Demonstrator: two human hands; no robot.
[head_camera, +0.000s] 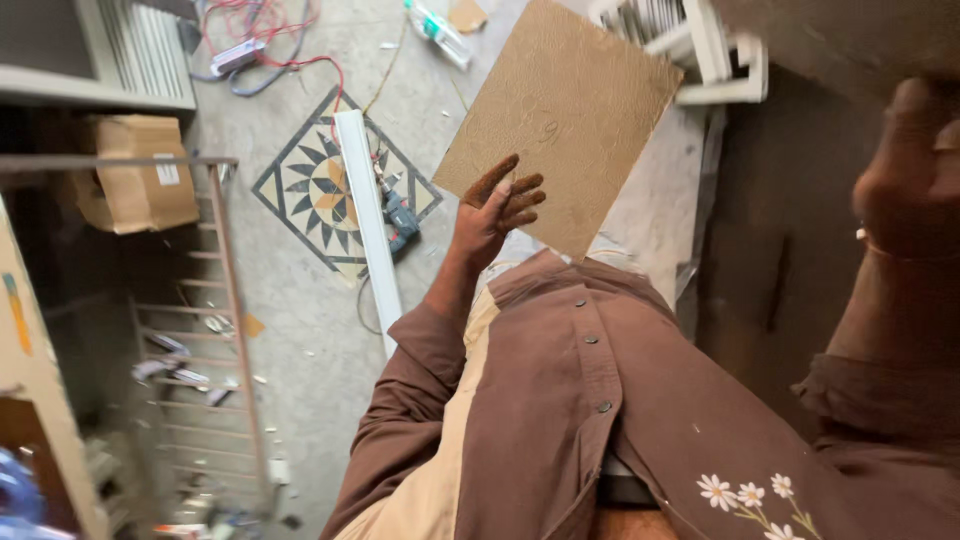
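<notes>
We're looking straight down past a brown button-up shirt (590, 400) with small white flowers stitched at the lower right of the frame. Our left hand (497, 212), dusted reddish brown, sits just above centre and is clamped on the lower edge of a tan square tile (565, 110), fingers spread across its face and the thumb behind it. The tile is held up tilted, its far corner reaching the top edge of the frame, well above the floor.

Our right hand (915, 170) is up at the right edge, close to the camera and blurred; it rests against a dark surface there, and we cannot tell whether it grips anything. A thin bangle circles its wrist.

Down below on the grey concrete floor (300, 330), left of centre, there's a star-pattern inlaid tile (320, 195). A long white channel strip (368, 225) lies across it, running from upper centre down toward the shirt sleeve. Just beside the strip, on the pattern, lies a blue-green power drill (402, 222). Red cable (275, 40) is tangled at the top left. A cardboard box (140, 170) sits at the left, behind a metal railing (225, 300) that runs down the left side. White frame pieces (715, 55) lie at the top right, and a clear plastic bottle (438, 30) lies at top centre.
</notes>
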